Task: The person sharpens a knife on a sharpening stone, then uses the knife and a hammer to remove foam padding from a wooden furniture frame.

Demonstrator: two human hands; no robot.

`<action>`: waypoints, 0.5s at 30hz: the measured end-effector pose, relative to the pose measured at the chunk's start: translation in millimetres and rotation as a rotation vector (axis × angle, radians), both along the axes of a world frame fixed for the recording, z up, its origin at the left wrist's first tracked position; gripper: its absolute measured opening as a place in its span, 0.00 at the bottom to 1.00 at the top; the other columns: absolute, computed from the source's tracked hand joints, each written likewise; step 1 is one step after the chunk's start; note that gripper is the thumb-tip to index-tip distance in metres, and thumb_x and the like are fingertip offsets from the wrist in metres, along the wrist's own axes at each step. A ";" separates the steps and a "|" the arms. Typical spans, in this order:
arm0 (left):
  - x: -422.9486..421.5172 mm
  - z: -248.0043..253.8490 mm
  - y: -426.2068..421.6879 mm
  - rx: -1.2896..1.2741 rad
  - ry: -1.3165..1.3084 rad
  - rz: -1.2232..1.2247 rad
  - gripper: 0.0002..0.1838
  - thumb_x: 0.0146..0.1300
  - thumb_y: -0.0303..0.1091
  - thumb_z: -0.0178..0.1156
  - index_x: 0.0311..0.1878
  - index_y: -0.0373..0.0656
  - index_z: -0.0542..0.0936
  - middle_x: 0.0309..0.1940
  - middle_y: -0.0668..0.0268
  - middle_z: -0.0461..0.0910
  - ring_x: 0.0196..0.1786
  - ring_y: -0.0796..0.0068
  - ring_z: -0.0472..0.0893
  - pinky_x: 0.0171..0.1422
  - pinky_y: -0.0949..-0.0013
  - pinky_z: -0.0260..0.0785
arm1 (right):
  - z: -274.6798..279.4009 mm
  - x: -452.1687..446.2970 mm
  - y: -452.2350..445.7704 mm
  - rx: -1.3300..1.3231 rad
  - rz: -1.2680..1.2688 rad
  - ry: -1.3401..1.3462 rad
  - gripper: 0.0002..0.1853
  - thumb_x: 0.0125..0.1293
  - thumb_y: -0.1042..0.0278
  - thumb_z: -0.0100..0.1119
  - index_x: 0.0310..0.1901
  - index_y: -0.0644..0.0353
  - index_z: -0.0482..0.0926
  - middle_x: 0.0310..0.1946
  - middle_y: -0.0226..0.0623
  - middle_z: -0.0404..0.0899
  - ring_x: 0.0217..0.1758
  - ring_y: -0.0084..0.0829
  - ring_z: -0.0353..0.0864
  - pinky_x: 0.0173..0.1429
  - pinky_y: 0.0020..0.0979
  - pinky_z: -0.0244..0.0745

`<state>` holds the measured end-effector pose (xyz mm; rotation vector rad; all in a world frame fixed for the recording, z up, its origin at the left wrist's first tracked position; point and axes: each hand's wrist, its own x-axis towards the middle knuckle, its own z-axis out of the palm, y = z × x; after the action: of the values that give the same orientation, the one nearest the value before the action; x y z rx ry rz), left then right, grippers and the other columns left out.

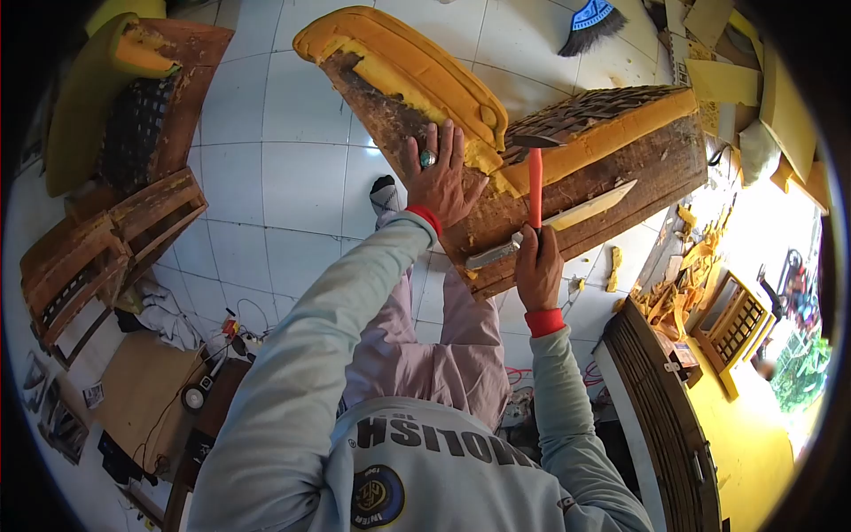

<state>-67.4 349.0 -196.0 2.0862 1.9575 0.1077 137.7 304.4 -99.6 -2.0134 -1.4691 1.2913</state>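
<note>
My left hand [443,173] lies flat with fingers spread on the brown wooden chair frame [417,129], beside ragged yellow foam [390,78]. A ring shows on one finger. In my right hand [538,270] is a hammer [535,191], gripped low on its orange handle and held upright. The dark hammer head appears over the seat part [612,160], which has woven dark webbing and a yellow foam edge. Under the hammer, a pale flat strip [596,204] and a grey metallic piece [494,253] lie on the wood; whether they are one tool I cannot tell.
At left stand another padded chair [164,106] and a bare wooden frame [115,239]. A brush [592,25] lies on the white tiles [301,186] at the top. Foam scraps [687,284] heap at right, near a slatted dark panel [660,399]. Cables run at lower left.
</note>
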 end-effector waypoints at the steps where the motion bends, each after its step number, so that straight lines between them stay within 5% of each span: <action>1: 5.8 1.8 -3.1 -0.012 0.008 0.012 0.49 0.72 0.66 0.50 0.80 0.33 0.58 0.82 0.48 0.53 0.84 0.43 0.50 0.83 0.30 0.37 | -0.5 2.8 -1.3 0.032 0.023 -0.023 0.14 0.81 0.58 0.53 0.44 0.63 0.75 0.25 0.52 0.77 0.29 0.59 0.79 0.33 0.51 0.68; 15: -16.8 11.8 -37.3 -0.022 0.036 -0.087 0.45 0.72 0.65 0.52 0.81 0.43 0.61 0.82 0.61 0.58 0.83 0.56 0.57 0.85 0.37 0.35 | 15.0 -2.2 -6.1 0.185 0.159 -0.042 0.12 0.80 0.61 0.55 0.43 0.63 0.73 0.24 0.50 0.77 0.27 0.56 0.77 0.31 0.48 0.67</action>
<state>-84.2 311.7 -184.3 2.1695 1.8761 0.0311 135.5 298.3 -84.6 -1.8472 -1.7305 1.1305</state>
